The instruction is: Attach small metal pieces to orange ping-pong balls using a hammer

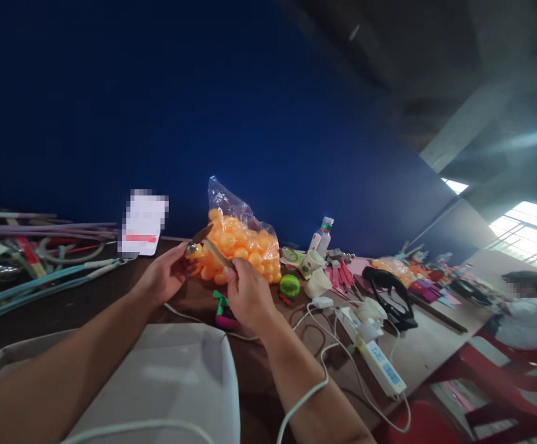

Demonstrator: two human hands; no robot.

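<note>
Head view: left of centre in the frame, the person's left hand (pixel 166 274) has its fingers pinched around a small shiny piece (pixel 192 248), too small for me to make out. Facing it near the middle, the right hand (pixel 250 296) has its fingers closed on a thin tan strip (pixel 217 252), whose far end points up and left, close to that piece. Just behind both, at centre, I see a clear bag (pixel 226 200) of orange balls (pixel 243 253) on the brown desk (pixel 65 308). A phone (pixel 143 225) stands upright at centre left; a green ball (pixel 289 285) and a bottle (pixel 321 237) sit right of centre. Toward the lower right lies a white power strip (pixel 379 364), and a co-worker (pixel 534 320) in white is at the right edge.
</note>
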